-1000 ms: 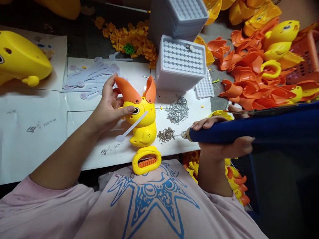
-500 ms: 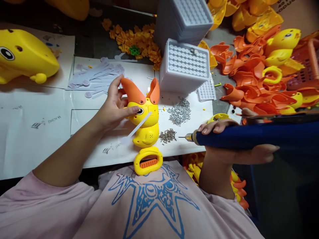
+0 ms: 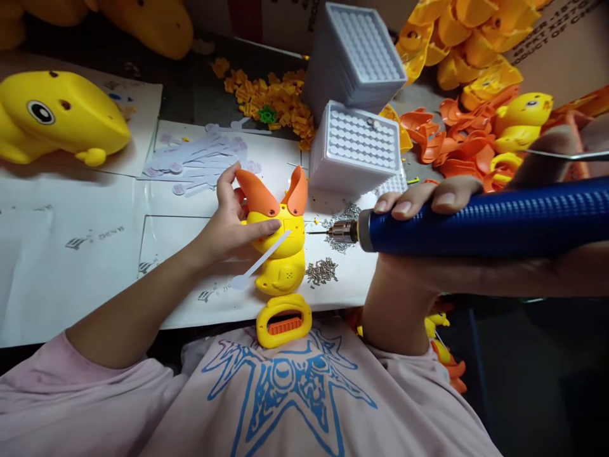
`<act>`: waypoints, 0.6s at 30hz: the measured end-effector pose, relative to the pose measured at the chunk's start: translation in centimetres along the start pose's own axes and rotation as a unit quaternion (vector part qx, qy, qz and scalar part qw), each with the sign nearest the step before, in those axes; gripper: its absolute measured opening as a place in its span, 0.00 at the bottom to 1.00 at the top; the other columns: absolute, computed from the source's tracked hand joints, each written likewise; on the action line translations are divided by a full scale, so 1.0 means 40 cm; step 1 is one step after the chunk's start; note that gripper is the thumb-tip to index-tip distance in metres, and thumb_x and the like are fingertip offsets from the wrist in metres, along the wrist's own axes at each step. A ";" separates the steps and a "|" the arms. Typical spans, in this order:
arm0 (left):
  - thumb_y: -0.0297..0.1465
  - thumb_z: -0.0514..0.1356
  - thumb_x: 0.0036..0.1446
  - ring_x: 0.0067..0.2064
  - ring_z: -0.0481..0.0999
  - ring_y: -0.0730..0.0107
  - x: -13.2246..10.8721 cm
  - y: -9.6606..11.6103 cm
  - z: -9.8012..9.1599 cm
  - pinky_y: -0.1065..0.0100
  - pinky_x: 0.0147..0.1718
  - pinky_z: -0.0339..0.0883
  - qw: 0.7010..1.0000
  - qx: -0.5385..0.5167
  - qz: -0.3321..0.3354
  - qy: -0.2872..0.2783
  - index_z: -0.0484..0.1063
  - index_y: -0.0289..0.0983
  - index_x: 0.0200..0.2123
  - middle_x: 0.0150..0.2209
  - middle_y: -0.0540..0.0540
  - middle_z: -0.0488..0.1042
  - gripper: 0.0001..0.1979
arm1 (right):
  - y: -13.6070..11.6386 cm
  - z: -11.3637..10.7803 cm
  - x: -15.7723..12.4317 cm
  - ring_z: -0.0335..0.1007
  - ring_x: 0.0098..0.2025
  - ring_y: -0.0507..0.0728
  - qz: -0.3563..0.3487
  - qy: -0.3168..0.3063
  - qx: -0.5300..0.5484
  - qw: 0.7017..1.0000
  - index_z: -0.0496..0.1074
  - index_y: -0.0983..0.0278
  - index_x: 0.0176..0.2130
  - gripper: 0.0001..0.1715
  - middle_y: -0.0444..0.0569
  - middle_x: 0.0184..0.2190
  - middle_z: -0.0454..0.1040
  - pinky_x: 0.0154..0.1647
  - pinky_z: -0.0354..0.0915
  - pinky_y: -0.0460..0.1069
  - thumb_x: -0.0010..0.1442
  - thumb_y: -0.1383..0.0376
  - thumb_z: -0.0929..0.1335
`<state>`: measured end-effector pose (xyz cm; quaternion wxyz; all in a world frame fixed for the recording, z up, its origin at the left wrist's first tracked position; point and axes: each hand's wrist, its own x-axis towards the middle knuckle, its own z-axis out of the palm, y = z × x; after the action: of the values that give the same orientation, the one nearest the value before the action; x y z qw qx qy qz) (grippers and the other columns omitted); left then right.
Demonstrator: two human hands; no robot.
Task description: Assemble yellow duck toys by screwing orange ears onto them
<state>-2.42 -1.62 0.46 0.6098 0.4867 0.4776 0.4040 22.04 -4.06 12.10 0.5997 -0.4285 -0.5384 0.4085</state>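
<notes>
Gripping the yellow toy (image 3: 280, 254) on the white sheet (image 3: 95, 254), the left hand (image 3: 233, 219) keeps its thumb across the face. The right hand (image 3: 428, 254), wrapped around the blue screwdriver (image 3: 476, 219), has risen; its bit now seemingly nears the toy's head.

Dark worktable (image 3: 190, 95) covered with white paper sheets (image 3: 71, 266). On sheets: yellow duck toy (image 3: 280, 254) under left hand (image 3: 233, 222); screw piles (image 3: 322, 271) below right hand (image 3: 419, 209); white strips (image 3: 200, 162) beyond left hand. Grey trays (image 3: 356, 146) beyond right hand. Orange small parts (image 3: 266, 95) behind. Large yellow shell (image 3: 57, 117) far left of left hand.
</notes>
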 end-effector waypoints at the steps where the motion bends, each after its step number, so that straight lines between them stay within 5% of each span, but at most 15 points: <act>1: 0.40 0.73 0.42 0.56 0.77 0.52 -0.003 0.000 0.004 0.54 0.46 0.79 1.000 -0.008 -0.002 0.001 0.35 0.57 0.69 0.63 0.40 0.62 0.60 | -0.003 0.016 0.013 0.70 0.28 0.57 -0.020 -0.007 0.025 0.999 0.66 0.45 0.56 0.31 0.43 0.27 0.63 0.40 0.71 0.62 0.59 0.37 0.63; 5: 0.39 0.72 0.45 0.56 0.77 0.54 -0.011 0.000 0.016 0.58 0.46 0.80 1.000 -0.031 -0.005 0.003 0.34 0.58 0.69 0.62 0.41 0.64 0.59 | -0.014 0.044 0.034 0.68 0.24 0.55 -0.053 -0.021 0.086 0.995 0.70 0.49 0.45 0.15 0.41 0.23 0.62 0.33 0.73 0.58 0.59 0.50 0.65; 14: 0.36 0.73 0.47 0.53 0.79 0.54 -0.010 0.000 0.021 0.55 0.45 0.81 0.999 -0.048 -0.010 0.010 0.36 0.57 0.70 0.55 0.44 0.71 0.59 | 0.020 0.036 0.033 0.68 0.26 0.57 -0.054 -0.051 0.087 0.994 0.74 0.48 0.45 0.24 0.44 0.27 0.64 0.39 0.72 0.63 0.58 0.39 0.65; 18: 0.37 0.73 0.46 0.55 0.79 0.53 -0.010 0.005 0.024 0.54 0.47 0.80 0.999 -0.052 -0.011 0.003 0.35 0.57 0.70 0.57 0.44 0.70 0.59 | 0.001 0.042 0.028 0.66 0.26 0.56 -0.042 -0.016 0.023 0.999 0.72 0.49 0.49 0.32 0.44 0.26 0.61 0.38 0.71 0.62 0.56 0.35 0.63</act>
<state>-1.57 -2.18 0.80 0.6373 0.4477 0.4628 0.4234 20.47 -2.85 12.46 0.6176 -0.3852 -0.5560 0.4013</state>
